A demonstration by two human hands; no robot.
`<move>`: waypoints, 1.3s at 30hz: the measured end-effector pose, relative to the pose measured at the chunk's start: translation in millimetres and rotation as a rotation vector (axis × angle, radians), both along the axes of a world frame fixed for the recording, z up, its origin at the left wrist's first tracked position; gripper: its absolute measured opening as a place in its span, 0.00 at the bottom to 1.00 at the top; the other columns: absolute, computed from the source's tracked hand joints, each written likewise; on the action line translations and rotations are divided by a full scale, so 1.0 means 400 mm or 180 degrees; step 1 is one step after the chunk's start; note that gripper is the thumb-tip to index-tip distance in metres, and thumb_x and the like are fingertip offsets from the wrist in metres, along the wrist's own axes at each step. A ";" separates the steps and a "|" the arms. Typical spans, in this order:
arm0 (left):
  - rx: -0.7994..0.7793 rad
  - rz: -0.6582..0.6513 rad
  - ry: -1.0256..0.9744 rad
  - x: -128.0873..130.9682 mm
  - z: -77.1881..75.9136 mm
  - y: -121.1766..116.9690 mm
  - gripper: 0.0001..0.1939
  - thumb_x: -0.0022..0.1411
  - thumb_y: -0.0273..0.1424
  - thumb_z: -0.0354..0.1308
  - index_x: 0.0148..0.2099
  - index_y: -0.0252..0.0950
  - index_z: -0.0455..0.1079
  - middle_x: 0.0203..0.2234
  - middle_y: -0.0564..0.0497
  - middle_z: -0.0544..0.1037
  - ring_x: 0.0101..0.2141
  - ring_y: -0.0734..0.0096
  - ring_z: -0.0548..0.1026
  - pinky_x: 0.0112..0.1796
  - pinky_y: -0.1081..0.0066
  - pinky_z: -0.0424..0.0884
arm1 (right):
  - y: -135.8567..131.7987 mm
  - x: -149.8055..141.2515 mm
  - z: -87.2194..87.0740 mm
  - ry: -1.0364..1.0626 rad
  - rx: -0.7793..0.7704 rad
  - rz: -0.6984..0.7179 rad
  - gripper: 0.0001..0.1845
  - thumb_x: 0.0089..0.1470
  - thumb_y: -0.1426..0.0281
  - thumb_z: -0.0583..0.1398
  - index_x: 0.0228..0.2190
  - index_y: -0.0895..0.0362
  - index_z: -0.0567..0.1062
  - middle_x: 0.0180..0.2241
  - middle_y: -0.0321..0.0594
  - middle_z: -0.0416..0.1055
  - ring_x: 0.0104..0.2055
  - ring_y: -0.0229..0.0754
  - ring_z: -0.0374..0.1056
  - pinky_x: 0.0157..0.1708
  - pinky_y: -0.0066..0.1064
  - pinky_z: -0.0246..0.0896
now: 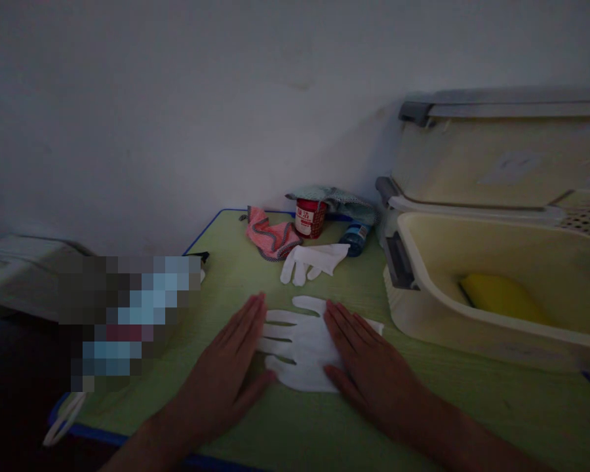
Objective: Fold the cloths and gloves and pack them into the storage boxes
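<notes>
A white glove (pixel 307 344) lies flat on the green table (pixel 216 288), its fingers pointing left. My left hand (pixel 236 354) rests on the tips of the glove's fingers, with its own fingers stretched out. On the cuff side, my right hand (pixel 361 360) lies over the glove, fingers straight and the thumb apart. Both hands hide parts of the glove. Another white glove (pixel 324 257) lies loosely just beyond, in front of a pink cloth (pixel 273 236).
A cream storage bin (pixel 403 308) stands at right with its lid (pixel 472 157) raised; something yellow (pixel 504 298) lies inside. At the back are a red can (pixel 309 219), a greenish cloth (pixel 354 203) and a blue bottle (pixel 354 239). A blurred-out item (pixel 147 298) sits at the left edge.
</notes>
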State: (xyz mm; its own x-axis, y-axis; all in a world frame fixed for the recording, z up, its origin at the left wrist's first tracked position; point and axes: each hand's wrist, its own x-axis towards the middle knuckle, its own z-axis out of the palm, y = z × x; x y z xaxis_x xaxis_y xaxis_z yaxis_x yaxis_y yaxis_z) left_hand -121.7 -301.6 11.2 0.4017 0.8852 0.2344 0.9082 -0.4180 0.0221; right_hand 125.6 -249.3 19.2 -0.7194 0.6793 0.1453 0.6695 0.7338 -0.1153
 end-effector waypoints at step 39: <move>-0.0569 -0.0574 -0.0102 0.103 -0.007 0.086 0.34 0.63 0.38 0.47 0.66 0.31 0.40 0.64 0.40 0.46 0.63 0.58 0.44 0.59 0.59 0.51 | -0.003 0.010 -0.002 -0.0227 0.0332 -0.0013 0.32 0.55 0.65 0.52 0.56 0.73 0.60 0.58 0.61 0.54 0.58 0.57 0.56 0.51 0.47 0.61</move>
State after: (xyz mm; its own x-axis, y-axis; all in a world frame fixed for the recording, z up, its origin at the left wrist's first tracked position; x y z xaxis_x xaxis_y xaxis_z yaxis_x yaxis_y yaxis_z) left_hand -80.4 -267.1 8.4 0.5518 0.8285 0.0957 0.8169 -0.5600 0.1378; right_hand 129.8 -250.4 18.4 -0.7277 0.6661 0.1638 0.6763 0.7365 0.0095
